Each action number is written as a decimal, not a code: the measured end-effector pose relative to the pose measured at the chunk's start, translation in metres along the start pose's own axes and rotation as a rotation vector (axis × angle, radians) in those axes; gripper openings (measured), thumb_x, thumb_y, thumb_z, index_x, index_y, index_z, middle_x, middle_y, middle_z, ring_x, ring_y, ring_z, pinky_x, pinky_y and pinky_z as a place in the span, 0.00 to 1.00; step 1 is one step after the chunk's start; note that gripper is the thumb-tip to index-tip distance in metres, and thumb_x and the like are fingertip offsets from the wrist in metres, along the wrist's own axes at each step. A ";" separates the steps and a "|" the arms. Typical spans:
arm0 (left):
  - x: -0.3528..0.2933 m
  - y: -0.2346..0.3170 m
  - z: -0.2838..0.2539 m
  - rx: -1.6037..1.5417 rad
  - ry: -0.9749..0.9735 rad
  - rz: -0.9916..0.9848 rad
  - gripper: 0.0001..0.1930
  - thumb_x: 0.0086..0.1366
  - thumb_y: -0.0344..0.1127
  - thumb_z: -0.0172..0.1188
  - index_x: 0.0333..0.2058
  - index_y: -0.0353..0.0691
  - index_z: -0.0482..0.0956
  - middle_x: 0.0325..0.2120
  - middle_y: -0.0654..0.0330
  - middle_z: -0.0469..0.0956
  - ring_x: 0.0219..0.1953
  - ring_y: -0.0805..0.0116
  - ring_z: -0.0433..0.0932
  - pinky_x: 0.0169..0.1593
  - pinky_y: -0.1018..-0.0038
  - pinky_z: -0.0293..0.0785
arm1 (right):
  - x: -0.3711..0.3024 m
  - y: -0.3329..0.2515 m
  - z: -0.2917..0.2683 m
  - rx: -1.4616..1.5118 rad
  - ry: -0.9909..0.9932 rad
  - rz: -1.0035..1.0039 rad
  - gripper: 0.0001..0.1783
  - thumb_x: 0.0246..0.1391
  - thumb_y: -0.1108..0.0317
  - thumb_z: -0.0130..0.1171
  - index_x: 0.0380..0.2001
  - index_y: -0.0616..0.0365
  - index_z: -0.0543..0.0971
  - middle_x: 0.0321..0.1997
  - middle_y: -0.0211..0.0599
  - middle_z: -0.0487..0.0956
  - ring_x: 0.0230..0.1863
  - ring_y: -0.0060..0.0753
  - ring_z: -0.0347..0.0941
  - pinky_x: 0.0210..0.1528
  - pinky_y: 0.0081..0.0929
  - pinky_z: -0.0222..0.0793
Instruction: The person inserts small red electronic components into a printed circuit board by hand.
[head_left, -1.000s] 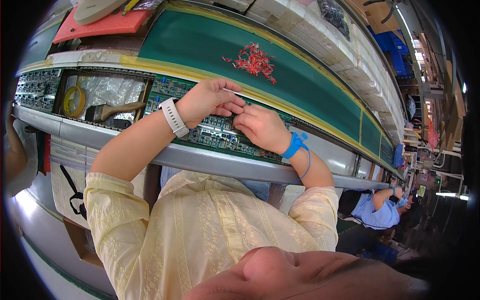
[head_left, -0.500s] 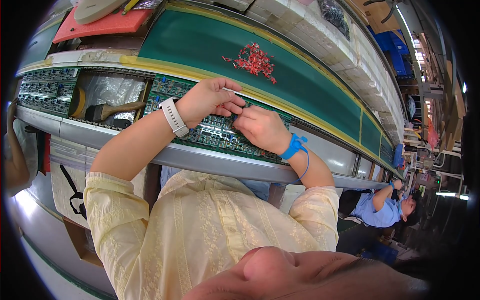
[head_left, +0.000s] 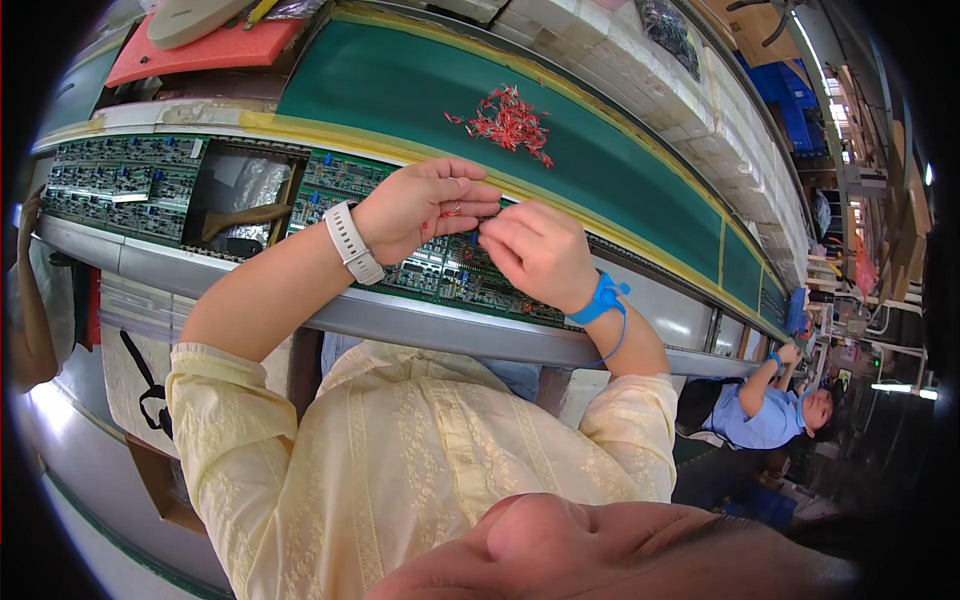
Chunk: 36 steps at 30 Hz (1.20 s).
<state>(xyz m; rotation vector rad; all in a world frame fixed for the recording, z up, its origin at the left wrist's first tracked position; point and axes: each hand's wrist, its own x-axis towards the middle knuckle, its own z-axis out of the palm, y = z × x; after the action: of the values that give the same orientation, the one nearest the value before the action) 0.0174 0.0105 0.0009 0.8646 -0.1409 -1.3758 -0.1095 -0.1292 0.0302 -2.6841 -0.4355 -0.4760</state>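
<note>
My left hand (head_left: pixel 415 205) is cupped palm up over the green circuit board (head_left: pixel 462 278), its fingers pointing right. A few small red components with thin wire leads (head_left: pixel 450 211) lie in that palm and on its fingers. Beside its fingertips is my right hand (head_left: pixel 545 250), thumb and fingers pinched together; whatever is between them is hidden. Both hands cover part of the board, which is dense with small parts. Beyond them, a loose pile of red components with wire leads (head_left: pixel 510 120) rests on the green work surface (head_left: pixel 400 90).
Another populated board (head_left: pixel 120 185) sits in the rail at the left. A brush handle (head_left: pixel 245 217) shows in the gap between the boards. White foam blocks (head_left: pixel 640 75) line the back. A metal rail (head_left: pixel 400 318) runs along the front. Another person (head_left: pixel 765 410) works at the right.
The board at the left has slid right, covering most of the brush. My left palm has turned further up, showing the red components. My right hand has shifted slightly right.
</note>
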 end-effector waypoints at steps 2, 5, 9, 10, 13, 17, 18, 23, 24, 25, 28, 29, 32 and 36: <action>0.001 -0.001 0.002 -0.040 -0.011 0.001 0.12 0.66 0.31 0.42 0.47 0.36 0.63 0.43 0.53 0.72 0.45 0.67 0.73 0.47 0.75 0.72 | 0.005 0.001 0.002 -0.022 0.136 0.010 0.09 0.35 0.74 0.64 0.25 0.56 0.77 0.25 0.32 0.72 0.28 0.33 0.71 0.27 0.26 0.67; 0.000 -0.001 0.005 -0.085 -0.007 0.010 0.12 0.66 0.31 0.41 0.47 0.36 0.63 0.43 0.52 0.72 0.44 0.66 0.73 0.47 0.73 0.72 | 0.008 0.002 0.006 -0.072 0.141 0.009 0.11 0.33 0.76 0.65 0.26 0.56 0.77 0.27 0.33 0.72 0.29 0.36 0.70 0.30 0.29 0.66; 0.000 -0.006 0.005 -0.113 -0.025 0.027 0.13 0.67 0.32 0.38 0.47 0.34 0.62 0.42 0.52 0.72 0.42 0.66 0.74 0.45 0.72 0.72 | 0.010 -0.006 0.019 0.029 0.168 -0.080 0.14 0.33 0.74 0.66 0.29 0.55 0.77 0.29 0.31 0.72 0.30 0.36 0.70 0.31 0.31 0.64; 0.000 -0.007 0.004 -0.120 -0.028 0.026 0.14 0.67 0.34 0.37 0.47 0.33 0.63 0.41 0.53 0.72 0.41 0.66 0.74 0.44 0.72 0.72 | 0.011 -0.008 0.022 0.038 0.177 -0.096 0.15 0.33 0.73 0.66 0.30 0.55 0.77 0.30 0.31 0.72 0.30 0.36 0.69 0.31 0.32 0.64; 0.002 -0.011 0.002 -0.062 -0.038 -0.026 0.17 0.68 0.39 0.36 0.47 0.34 0.66 0.38 0.56 0.74 0.39 0.68 0.75 0.42 0.71 0.73 | 0.009 -0.009 0.025 0.025 0.162 -0.071 0.15 0.33 0.72 0.66 0.30 0.54 0.78 0.31 0.29 0.73 0.31 0.34 0.69 0.32 0.31 0.63; 0.004 -0.012 0.006 -0.071 -0.034 -0.057 0.18 0.68 0.41 0.36 0.47 0.34 0.67 0.37 0.58 0.74 0.38 0.68 0.75 0.42 0.72 0.73 | 0.007 -0.010 0.027 -0.016 0.120 -0.077 0.14 0.33 0.72 0.66 0.29 0.53 0.78 0.30 0.28 0.73 0.31 0.34 0.69 0.33 0.29 0.62; 0.005 -0.014 0.007 -0.076 -0.055 -0.054 0.19 0.68 0.41 0.35 0.47 0.34 0.67 0.37 0.58 0.74 0.38 0.68 0.75 0.42 0.72 0.73 | 0.007 -0.010 0.026 -0.018 0.120 -0.077 0.14 0.33 0.72 0.66 0.29 0.53 0.78 0.30 0.28 0.73 0.31 0.34 0.69 0.33 0.29 0.62; 0.004 -0.013 0.004 -0.076 -0.119 0.015 0.15 0.67 0.39 0.40 0.41 0.35 0.70 0.34 0.58 0.74 0.35 0.72 0.75 0.40 0.75 0.72 | 0.010 -0.001 0.010 0.131 0.172 0.082 0.09 0.35 0.71 0.64 0.24 0.54 0.75 0.27 0.30 0.74 0.31 0.35 0.69 0.35 0.31 0.62; 0.003 -0.011 0.002 0.019 -0.087 -0.009 0.13 0.66 0.39 0.42 0.39 0.36 0.70 0.33 0.59 0.75 0.35 0.72 0.75 0.40 0.76 0.72 | 0.010 0.002 0.008 0.134 0.172 0.080 0.09 0.35 0.71 0.64 0.24 0.54 0.75 0.27 0.30 0.74 0.31 0.35 0.69 0.35 0.31 0.62; 0.001 -0.010 0.002 0.115 -0.059 -0.034 0.11 0.66 0.38 0.45 0.37 0.37 0.71 0.32 0.60 0.75 0.34 0.73 0.75 0.40 0.76 0.72 | 0.009 0.004 0.004 0.155 0.183 0.138 0.08 0.36 0.72 0.64 0.24 0.54 0.75 0.27 0.31 0.74 0.30 0.36 0.69 0.35 0.31 0.62; 0.000 -0.006 0.003 0.207 -0.116 -0.038 0.08 0.64 0.36 0.49 0.34 0.38 0.70 0.30 0.61 0.75 0.32 0.73 0.76 0.38 0.78 0.73 | 0.005 0.009 -0.003 0.182 0.182 0.231 0.07 0.38 0.73 0.63 0.25 0.55 0.76 0.27 0.31 0.74 0.30 0.35 0.70 0.36 0.30 0.62; 0.000 -0.007 0.003 0.208 -0.116 -0.038 0.08 0.64 0.36 0.49 0.34 0.38 0.70 0.30 0.61 0.75 0.32 0.73 0.76 0.38 0.78 0.73 | 0.004 0.009 -0.004 0.215 0.154 0.264 0.07 0.38 0.75 0.63 0.25 0.56 0.76 0.27 0.32 0.74 0.31 0.33 0.70 0.34 0.28 0.64; 0.002 -0.008 0.001 0.293 -0.107 0.008 0.07 0.62 0.34 0.52 0.35 0.37 0.71 0.30 0.60 0.76 0.32 0.72 0.77 0.36 0.80 0.74 | 0.001 0.011 -0.005 0.295 0.104 0.328 0.07 0.40 0.77 0.63 0.27 0.58 0.77 0.28 0.32 0.75 0.31 0.30 0.70 0.33 0.24 0.65; 0.003 -0.007 0.000 0.289 -0.121 0.032 0.07 0.62 0.33 0.53 0.35 0.36 0.71 0.30 0.59 0.76 0.32 0.72 0.77 0.36 0.80 0.74 | 0.001 0.013 -0.009 0.410 0.061 0.401 0.06 0.43 0.78 0.61 0.28 0.59 0.78 0.30 0.33 0.75 0.32 0.28 0.71 0.34 0.22 0.66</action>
<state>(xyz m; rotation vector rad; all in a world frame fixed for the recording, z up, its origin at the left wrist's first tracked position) 0.0123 0.0083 -0.0046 1.0123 -0.4541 -1.3978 -0.1069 -0.1441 0.0343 -2.2699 0.0293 -0.3079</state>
